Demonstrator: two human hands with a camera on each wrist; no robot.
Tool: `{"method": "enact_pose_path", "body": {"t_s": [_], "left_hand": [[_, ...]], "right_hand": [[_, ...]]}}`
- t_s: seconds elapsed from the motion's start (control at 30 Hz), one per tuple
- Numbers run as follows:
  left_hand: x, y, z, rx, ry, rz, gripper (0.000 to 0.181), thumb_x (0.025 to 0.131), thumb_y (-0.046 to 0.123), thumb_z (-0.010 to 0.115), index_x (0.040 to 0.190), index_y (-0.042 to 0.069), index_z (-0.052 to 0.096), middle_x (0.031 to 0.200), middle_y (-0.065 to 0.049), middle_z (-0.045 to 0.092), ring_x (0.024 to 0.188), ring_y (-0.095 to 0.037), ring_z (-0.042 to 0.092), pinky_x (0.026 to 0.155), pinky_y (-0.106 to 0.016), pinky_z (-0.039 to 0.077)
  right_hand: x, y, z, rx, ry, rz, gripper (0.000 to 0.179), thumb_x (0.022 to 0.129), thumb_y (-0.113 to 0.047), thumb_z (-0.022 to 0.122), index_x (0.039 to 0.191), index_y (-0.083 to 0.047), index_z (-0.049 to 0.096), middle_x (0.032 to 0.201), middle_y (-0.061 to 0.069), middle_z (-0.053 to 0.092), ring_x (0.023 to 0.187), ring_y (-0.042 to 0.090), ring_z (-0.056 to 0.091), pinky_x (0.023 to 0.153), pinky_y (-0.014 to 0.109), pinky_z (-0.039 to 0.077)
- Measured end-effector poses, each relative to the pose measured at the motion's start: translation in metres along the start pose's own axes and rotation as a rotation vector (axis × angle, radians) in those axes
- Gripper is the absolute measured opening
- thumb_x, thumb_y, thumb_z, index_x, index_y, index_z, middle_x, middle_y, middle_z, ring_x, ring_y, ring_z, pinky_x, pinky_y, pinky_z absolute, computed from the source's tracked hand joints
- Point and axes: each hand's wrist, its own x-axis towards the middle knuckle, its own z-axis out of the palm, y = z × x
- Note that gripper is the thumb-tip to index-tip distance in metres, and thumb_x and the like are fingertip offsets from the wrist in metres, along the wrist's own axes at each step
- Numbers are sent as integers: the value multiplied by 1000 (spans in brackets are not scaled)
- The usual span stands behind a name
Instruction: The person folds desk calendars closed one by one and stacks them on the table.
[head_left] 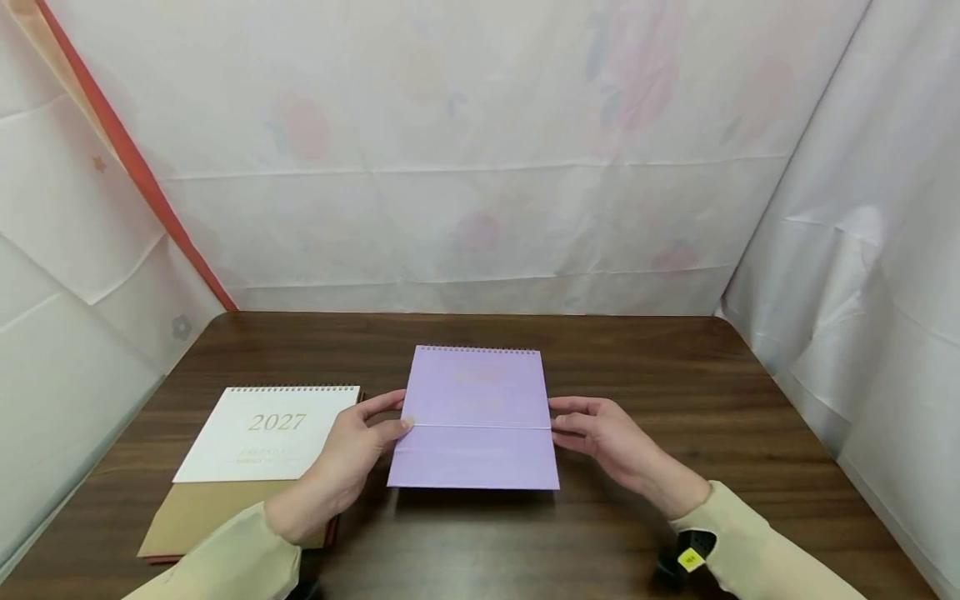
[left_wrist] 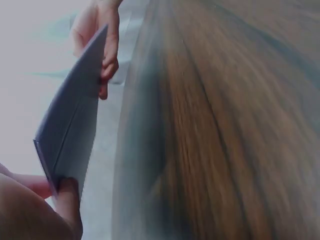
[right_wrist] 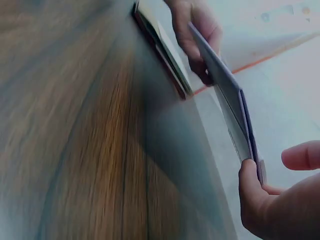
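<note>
A purple spiral-bound desk calendar (head_left: 472,400) is held off the table, with its spiral at the far end and a crease across its lower part. My left hand (head_left: 352,446) pinches its left edge, thumb on the upper face and fingers beneath. Along the opposite edge, my right hand (head_left: 611,442) holds on with its fingers, one of them under the board. In the right wrist view the right thumb (right_wrist: 302,156) stands apart from the calendar (right_wrist: 225,75). The left wrist view shows the underside of the calendar (left_wrist: 75,110).
On the left of the dark wooden table (head_left: 637,358) lies a white 2027 desk calendar (head_left: 258,442) with a tan backing (head_left: 213,508); my left forearm crosses its corner. White printed curtains (head_left: 480,208) hang behind the table and at both sides.
</note>
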Motion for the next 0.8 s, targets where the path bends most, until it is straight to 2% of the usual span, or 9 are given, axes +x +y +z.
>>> {"method": "enact_pose_path", "body": {"t_s": [0.2,0.33,0.6,0.8], "left_hand": [[-8,5,-32,111,-66,26,52,94,3,62,143,-5,47,136,-23,53,100,-15,62,84,-27,53],[-11,6,-56,210,-72,33,50,97,9,60,143,-6,46,140,-22,48,103,-14,60,85,-26,52],[-20,2,-99,395,-13,26,52,102,19,57,143,-10,41,136,-25,51,105,-14,58,81,-23,53],[-29,-1,-132,496,68,49,54,103,24,58,143,-8,42,129,-22,55,94,-4,56,73,-24,52]], "right_hand": [[6,-1,24,-5,-55,-23,49,96,-1,58,140,17,43,136,30,53,108,19,64,99,41,48],[12,-2,43,-37,-77,-57,49,96,-2,58,139,16,45,139,28,51,112,21,62,100,43,48],[31,-4,85,-172,-138,-103,46,97,-5,56,139,11,50,148,20,44,125,27,55,99,38,48],[48,0,117,-270,-178,-109,39,96,-8,61,133,6,60,147,12,49,123,24,56,95,33,50]]}}
